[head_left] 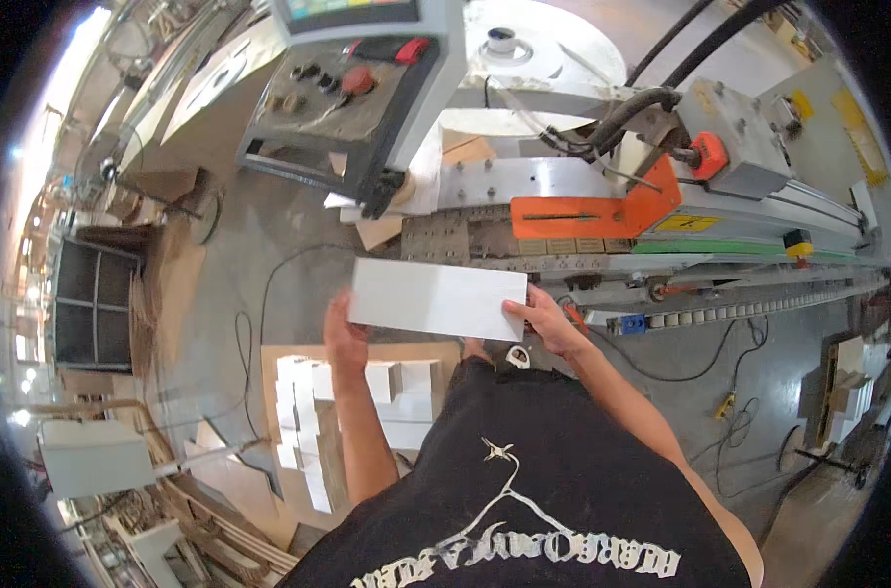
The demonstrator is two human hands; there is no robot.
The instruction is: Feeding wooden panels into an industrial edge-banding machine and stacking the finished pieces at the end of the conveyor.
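And here both hands are working at the white, flat-faced rectangular panel [440,299], perhaps card or board, which is lying across the space between them, just in front of the person's black cloth shirt [563,470]. The bare right hand [545,321] is pinching the panel's right end, thumb pressing on the upper face while the fingers are hiding, presumably underneath. The bare left hand [345,338] is curling round the panel's left end, but whether it is pinching firmly or only cradling, I cannot tell. Handling this well, I'd judge, is a matter of matching the two ends: both palms sharing the load evenly, the thumb pressing just enough to stop a slip without denting that clean face or crushing a corner. The right end is sitting slightly nearer the body, so a small levelling turn would be helping if squareness matters. Beyond the panel, the orange slotted metal bracket [617,220] is jutting over the machine, so the far edge and corners should be staying clear of it. On the near-left side of the panel, the stacked white rectangular blocks [421,380] are standing on a tan flat sheet [406,352], so the left elbow is needing care there too.
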